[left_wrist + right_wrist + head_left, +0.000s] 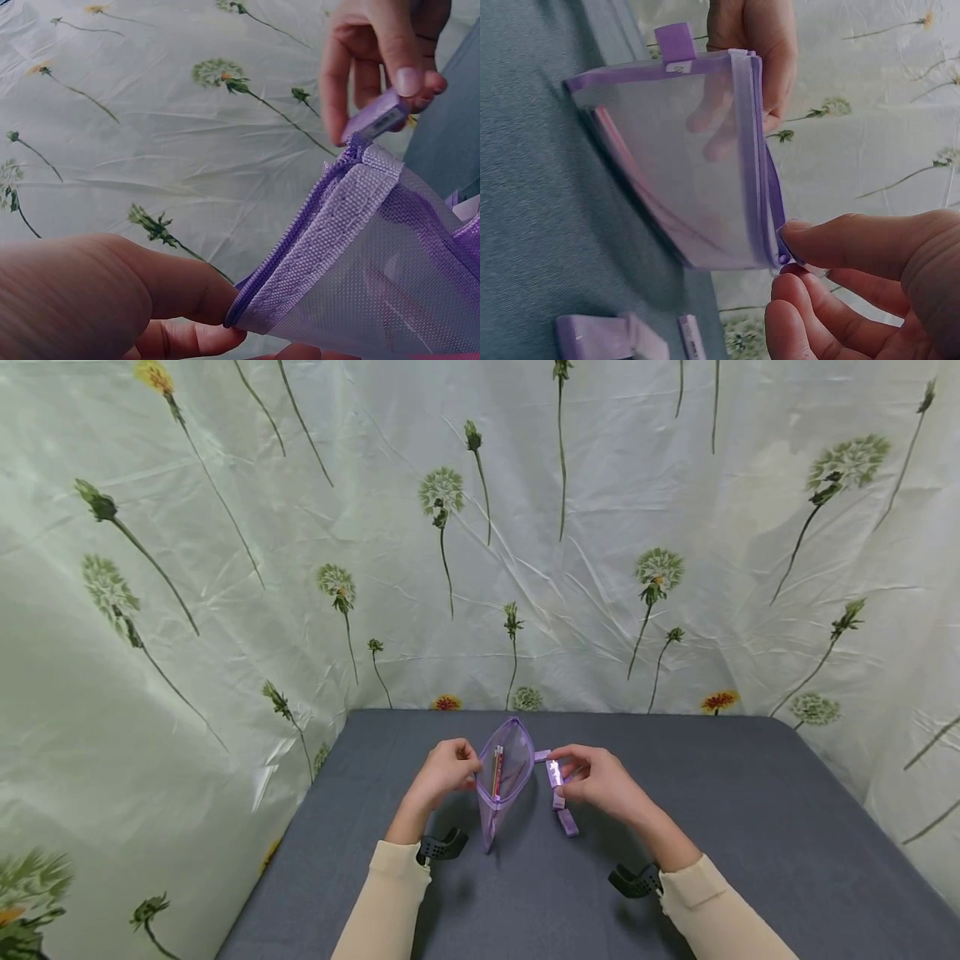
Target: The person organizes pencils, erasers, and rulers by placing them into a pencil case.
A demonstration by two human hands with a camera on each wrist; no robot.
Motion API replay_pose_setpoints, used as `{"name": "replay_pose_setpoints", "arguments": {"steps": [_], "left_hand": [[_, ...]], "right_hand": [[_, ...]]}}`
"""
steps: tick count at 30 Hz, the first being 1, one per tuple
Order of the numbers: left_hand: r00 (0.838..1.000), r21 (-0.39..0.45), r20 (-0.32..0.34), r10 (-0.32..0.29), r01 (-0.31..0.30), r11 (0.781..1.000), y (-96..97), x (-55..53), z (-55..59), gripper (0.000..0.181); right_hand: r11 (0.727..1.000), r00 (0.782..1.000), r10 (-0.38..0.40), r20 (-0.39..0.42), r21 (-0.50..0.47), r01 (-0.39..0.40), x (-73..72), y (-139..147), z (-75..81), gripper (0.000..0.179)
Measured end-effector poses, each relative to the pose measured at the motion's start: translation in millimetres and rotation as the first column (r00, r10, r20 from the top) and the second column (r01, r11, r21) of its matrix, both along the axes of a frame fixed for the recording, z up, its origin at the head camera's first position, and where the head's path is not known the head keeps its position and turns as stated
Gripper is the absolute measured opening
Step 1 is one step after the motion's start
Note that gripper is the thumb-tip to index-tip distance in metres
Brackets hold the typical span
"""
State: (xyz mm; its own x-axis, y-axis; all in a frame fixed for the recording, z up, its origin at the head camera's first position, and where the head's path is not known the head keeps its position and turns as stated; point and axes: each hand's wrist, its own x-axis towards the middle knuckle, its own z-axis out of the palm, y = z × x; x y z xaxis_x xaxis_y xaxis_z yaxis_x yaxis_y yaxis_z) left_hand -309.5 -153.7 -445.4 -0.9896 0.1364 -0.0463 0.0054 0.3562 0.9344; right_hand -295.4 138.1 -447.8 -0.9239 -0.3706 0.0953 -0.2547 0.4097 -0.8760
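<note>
A purple mesh zip pouch (pixel 491 818) stands with its mouth open above the dark tabletop. My left hand (pixel 447 770) pinches its left edge near the zip, as the left wrist view also shows. Several slim pencils (pixel 498 768) lean inside the mesh. To the right of the mouth, my right hand (pixel 600 781) holds a small purple block (pixel 379 116) between thumb and fingers; a printed label shows on its side. In the right wrist view, the fingertips of that hand largely hide the block beside the zip's end.
More small purple blocks (pixel 567 822) lie in a loose row on the dark grey table (pixel 712 793), right of the pouch and under my right hand. A white curtain (pixel 570 627) printed with dandelions hangs behind and along the sides. Each wrist wears a black band (pixel 636 881).
</note>
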Motion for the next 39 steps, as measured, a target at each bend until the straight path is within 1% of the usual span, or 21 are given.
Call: {"name": "replay_pose_setpoints", "arguments": {"steps": [5,10,18,25,32,39], "left_hand": [[1.0,-0.006,-0.007,0.002,-0.002,1.0,0.1,-0.5,0.1,0.009],[1.0,-0.01,-0.006,0.006,-0.007,1.0,-0.1,-0.3,-1.1,0.009],[1.0,-0.005,-0.006,-0.007,0.007,1.0,-0.7,-0.1,-1.4,0.01],[1.0,0.001,0.001,-0.008,0.008,1.0,-0.9,-1.5,-0.5,0.009],[1.0,0.004,0.002,-0.011,0.011,1.0,0.3,-1.7,-0.7,0.009],[1.0,-0.004,0.014,-0.002,0.002,1.0,1.0,-1.4,1.0,0.01]], "right_hand": [[0.999,0.999,0.019,-0.046,0.035,-0.018,-2.5,-7,11.0,0.047],[0.999,0.999,0.037,-0.038,0.032,-0.036,-3.5,-14,17.3,0.048],[0.998,0.998,0.049,-0.031,0.036,-0.048,-5.9,-25,21.7,0.049],[0.999,1.0,0.025,-0.011,0.042,-0.025,-9.5,-35,26.6,0.048],[0.997,0.999,0.028,-0.023,0.075,-0.026,-14.5,-45,30.4,0.046],[0.991,0.998,0.045,-0.049,0.128,-0.038,-20.6,-57,29.4,0.046]]}}
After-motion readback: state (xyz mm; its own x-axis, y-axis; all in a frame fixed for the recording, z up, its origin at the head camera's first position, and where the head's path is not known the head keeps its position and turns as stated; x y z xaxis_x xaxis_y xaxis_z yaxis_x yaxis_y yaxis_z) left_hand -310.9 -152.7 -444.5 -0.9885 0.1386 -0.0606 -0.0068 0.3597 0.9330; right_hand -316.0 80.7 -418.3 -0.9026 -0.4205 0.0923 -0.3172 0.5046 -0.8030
